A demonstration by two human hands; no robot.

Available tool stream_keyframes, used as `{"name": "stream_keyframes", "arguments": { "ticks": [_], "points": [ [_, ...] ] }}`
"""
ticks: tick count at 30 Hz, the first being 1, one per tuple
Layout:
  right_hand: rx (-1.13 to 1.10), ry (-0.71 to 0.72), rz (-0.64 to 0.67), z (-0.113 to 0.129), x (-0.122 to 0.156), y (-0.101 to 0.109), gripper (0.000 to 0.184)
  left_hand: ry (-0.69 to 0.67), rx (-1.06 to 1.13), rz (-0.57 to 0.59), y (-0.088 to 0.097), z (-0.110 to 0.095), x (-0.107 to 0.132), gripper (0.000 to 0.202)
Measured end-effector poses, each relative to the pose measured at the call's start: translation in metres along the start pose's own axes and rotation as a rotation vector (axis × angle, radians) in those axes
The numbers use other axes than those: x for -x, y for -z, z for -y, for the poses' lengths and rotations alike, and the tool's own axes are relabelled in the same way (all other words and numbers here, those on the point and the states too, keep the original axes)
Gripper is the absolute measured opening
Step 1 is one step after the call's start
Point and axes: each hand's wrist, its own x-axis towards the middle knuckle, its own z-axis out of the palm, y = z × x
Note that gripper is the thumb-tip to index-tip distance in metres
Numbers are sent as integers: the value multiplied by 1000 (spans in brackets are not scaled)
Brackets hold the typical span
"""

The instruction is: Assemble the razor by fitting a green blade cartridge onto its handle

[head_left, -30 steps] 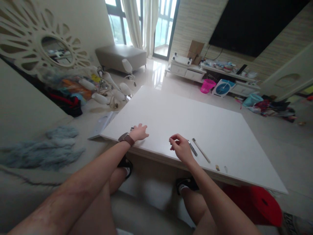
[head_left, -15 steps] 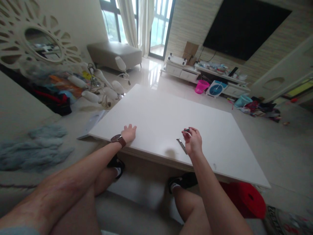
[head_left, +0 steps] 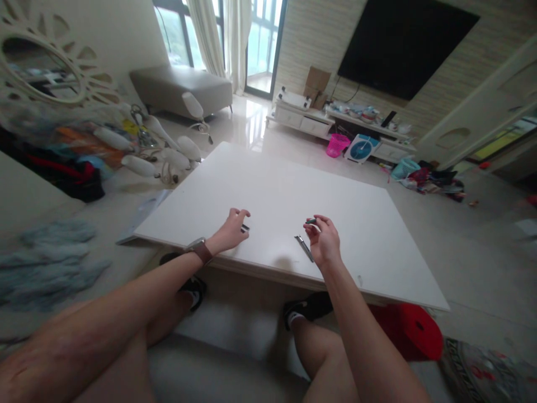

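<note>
A large white tabletop [head_left: 272, 190] lies flat in front of my knees. My left hand [head_left: 230, 230], with a brown watch on the wrist, is curled near the table's front edge and pinches a small dark piece [head_left: 244, 228]. My right hand [head_left: 324, 240] hovers just above the table, fingers closed around a small dark object [head_left: 311, 221] at its fingertips. A slim metal tool [head_left: 304, 248] lies on the table right beside my right hand.
A red roll [head_left: 413, 331] lies on the floor under the table's right corner. A chandelier with white glass shades [head_left: 159, 151] and a pile of clutter sit at the left. A grey bench [head_left: 180, 89], TV stand [head_left: 335, 120] and pink basket [head_left: 335, 145] stand beyond.
My left hand went from lying flat near the left edge to curling over a small dark piece further right. My right hand rose with a small dark object. The view shifted.
</note>
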Motion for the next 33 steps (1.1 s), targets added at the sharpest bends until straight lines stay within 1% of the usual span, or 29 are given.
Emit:
{"name": "stream_keyframes", "arguments": {
  "ticks": [3,5,7,9,13,17,20,23,26,30,33],
  "points": [
    [-8,-13,-4,-2,1,-4,16,3,206,68,3,-19,4,57],
    [-15,-17,1,-3,1,-6,16,26,294,104,6,-25,9,53],
    [5,-11,28,-6,2,-9,14,38,336,97,10,-25,14,50],
    [44,-1,61,-8,3,-13,14,30,345,64,13,-25,18,49],
    [86,19,86,-12,10,-25,21,-29,333,14,17,-27,21,50],
    [150,75,102,-17,20,-40,26,-61,304,-1,17,-33,22,48],
    [250,106,129,-20,24,-45,31,-46,333,15,14,-33,22,49],
    [277,115,148,-21,25,-47,34,-21,407,41,10,-32,22,51],
    [300,121,177,-20,27,-46,35,-2,481,70,11,-34,22,50],
    [376,150,197,-17,28,-45,30,35,603,121,15,-39,23,52],
    [384,157,225,-18,28,-44,25,51,688,138,14,-41,23,52]
  ]
}}
